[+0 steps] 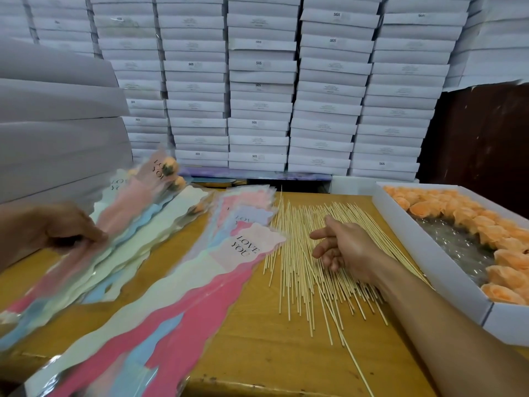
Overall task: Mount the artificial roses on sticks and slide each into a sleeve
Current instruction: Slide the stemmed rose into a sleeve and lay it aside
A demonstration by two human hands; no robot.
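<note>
My left hand holds a pastel "LOVE YOU" sleeve with an orange rose inside it, blurred, above a pile of filled sleeves at the left. A stack of empty sleeves runs diagonally across the middle. My right hand rests over the spread of thin wooden sticks, fingers curled loosely; whether a stick is pinched I cannot tell. Orange artificial roses fill a white tray at the right.
The work surface is a brown cardboard-covered table. White flat boxes are stacked in tall columns behind, and more lean at the far left. One stick lies loose toward the front edge.
</note>
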